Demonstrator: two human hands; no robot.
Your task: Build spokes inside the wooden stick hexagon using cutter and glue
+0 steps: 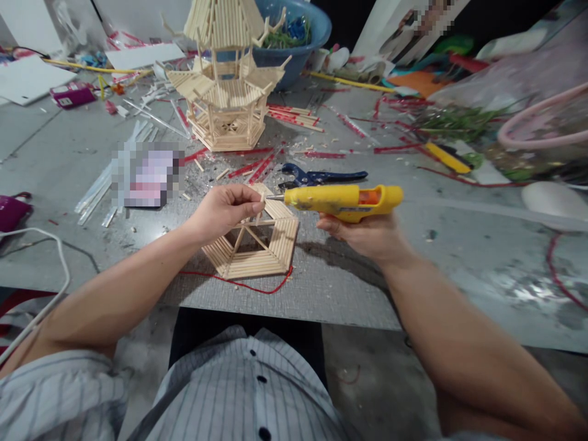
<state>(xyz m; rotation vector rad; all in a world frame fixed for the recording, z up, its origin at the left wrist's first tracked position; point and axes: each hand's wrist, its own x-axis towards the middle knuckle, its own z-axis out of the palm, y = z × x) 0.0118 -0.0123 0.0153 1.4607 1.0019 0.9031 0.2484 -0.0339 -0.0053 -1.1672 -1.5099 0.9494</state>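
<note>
the short stick [262, 201] was over the far side of a six-sided wooden frame [257, 263], pinched firmly between the left hand's [232, 205] thumb and fingertips; whether it touched the frame could not be told. the right hand [362, 236] was wrapped around the handle of a yellow glue gun [331, 201], its tip just beside the stick. the frame lay near the front edge of the worktop [331, 300], with a red cord [257, 291] between frame and edge. blue pliers [316, 177] lay beyond the gun. farther toward the back edge stood a wooden tower [229, 116], a blue basin [298, 58] behind it.
</note>
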